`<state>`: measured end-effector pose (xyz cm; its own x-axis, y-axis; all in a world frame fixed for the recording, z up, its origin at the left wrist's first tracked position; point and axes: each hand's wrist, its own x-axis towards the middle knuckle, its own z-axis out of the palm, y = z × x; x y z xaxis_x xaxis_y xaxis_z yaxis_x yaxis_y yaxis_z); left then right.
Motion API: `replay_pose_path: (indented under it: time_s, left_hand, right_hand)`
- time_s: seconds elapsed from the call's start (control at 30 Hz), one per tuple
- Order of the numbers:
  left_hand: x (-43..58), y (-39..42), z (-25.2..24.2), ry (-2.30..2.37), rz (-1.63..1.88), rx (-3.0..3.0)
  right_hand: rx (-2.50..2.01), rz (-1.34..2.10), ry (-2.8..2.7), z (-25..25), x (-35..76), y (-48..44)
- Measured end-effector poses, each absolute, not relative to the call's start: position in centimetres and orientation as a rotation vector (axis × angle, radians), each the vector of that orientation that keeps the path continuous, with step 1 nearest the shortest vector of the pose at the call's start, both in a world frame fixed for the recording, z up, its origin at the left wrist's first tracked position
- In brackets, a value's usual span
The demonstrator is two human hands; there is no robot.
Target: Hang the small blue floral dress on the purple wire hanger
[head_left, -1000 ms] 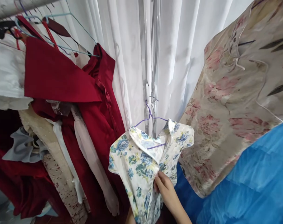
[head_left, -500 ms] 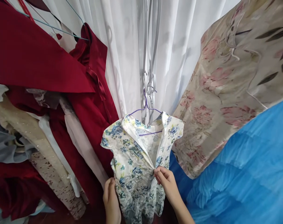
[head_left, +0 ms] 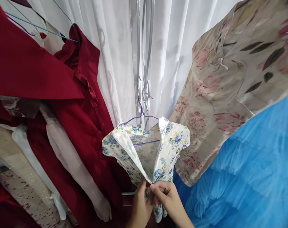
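A white dress [head_left: 167,148] with blue and yellow flowers and cap sleeves hangs from a thin purple wire hanger [head_left: 141,114]. Its neck opening spreads in a V down to a point where both my hands meet. My left hand [head_left: 142,201] is closed on the fabric at the left side of that point. Thumb and fingers of my right hand [head_left: 166,198] pinch the edge right beside it. Whatever small fastening may sit between the fingertips is hidden. Below the hands, part of the dress's lower end shows.
White curtains [head_left: 115,57] with metal poles [head_left: 146,41] are behind. Dark red garments [head_left: 86,126] hang at left with pale and sequined ones. To the right hang a beige floral garment [head_left: 205,88] and a blue ruffled one [head_left: 241,171].
My left hand has moved from the dress's left side to the bottom of the opening, next to my right hand. The fabric there is pulled nearer and the V looks wider.
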<state>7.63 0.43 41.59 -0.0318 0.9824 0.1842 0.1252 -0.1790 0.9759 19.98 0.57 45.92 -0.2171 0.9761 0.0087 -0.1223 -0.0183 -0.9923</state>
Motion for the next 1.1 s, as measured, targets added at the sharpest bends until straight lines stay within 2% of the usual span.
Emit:
replay_pose_path:
  time_s: [0.17, 0.33, 0.5, 0.63, 0.73, 0.83, 0.97, 1.1]
  left_hand:
    - [7.8, 1.2, 41.8, 1.249, 1.294, 1.42]
    - [8.3, 1.1, 42.4, 1.391, 1.072, 1.711]
    - [8.0, 2.1, 40.9, 1.544, 0.953, 1.904]
    - [7.1, 3.8, 39.1, 1.563, 0.979, 1.966]
    - [5.9, 5.6, 39.7, 1.504, 1.073, 1.903]
    - [4.7, 7.2, 44.0, 1.47, 1.378, 1.826]
    - [4.8, 8.9, 53.5, 1.429, 1.801, 1.968]
    - [6.1, 10.4, 60.3, 1.327, 1.707, 2.304]
  right_hand:
    - [-1.019, 1.446, -1.228, 48.1, 20.8, 3.2]
    - [-0.981, 1.296, -1.229, 54.8, 21.2, 8.7]
    - [-0.768, 1.306, -1.176, 60.6, 20.0, 13.6]
    - [-0.718, 1.281, -1.2, 62.1, 19.4, 14.7]
    - [-0.692, 1.284, -1.301, 61.8, 19.7, 14.5]
    - [-0.685, 1.242, -1.383, 61.1, 20.5, 13.8]
    - [-0.691, 1.179, -1.503, 60.7, 21.7, 13.0]
    - [-0.694, 1.135, -1.564, 61.0, 22.2, 13.1]
